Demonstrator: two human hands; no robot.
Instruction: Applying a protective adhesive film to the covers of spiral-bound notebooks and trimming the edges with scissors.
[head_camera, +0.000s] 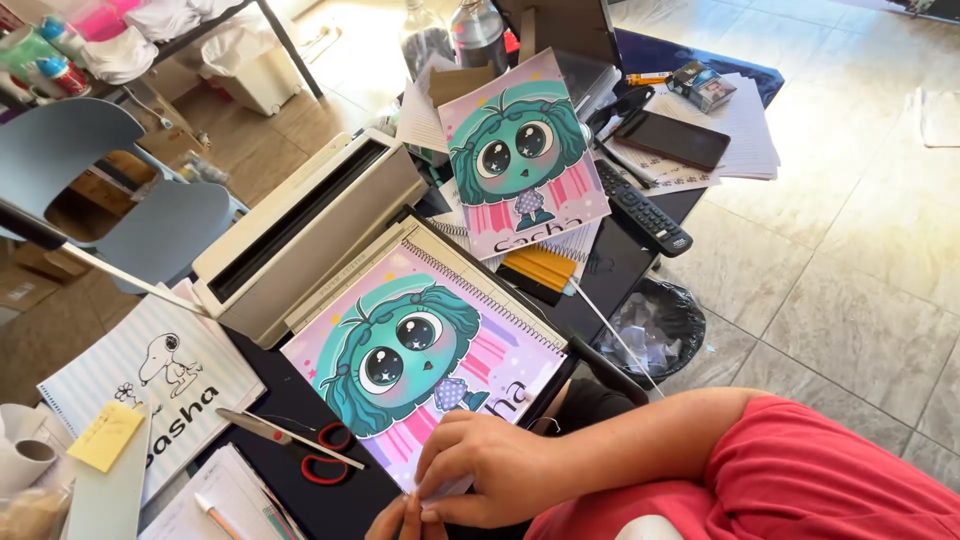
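Note:
A spiral-bound notebook (420, 350), its pink cover showing a teal-haired cartoon character, lies on the dark table in front of me. My right hand (490, 465), in a red sleeve, rests on the cover's near corner with its fingers pinched on a thin whitish sheet corner (447, 489). Only the fingertips of my left hand (397, 518) show at the bottom edge, touching that same corner next to my right fingers. Most of my left hand is cut off.
Red-handled scissors (300, 445) lie left of my hands. A cream binding machine (300, 230) sits behind the notebook, with a second matching cover (525, 150), yellow squeegee (540, 268), remote (645, 210) and phone (672, 138) beyond. A striped notebook (150, 380) lies left; a waste bin (650, 325) stands right.

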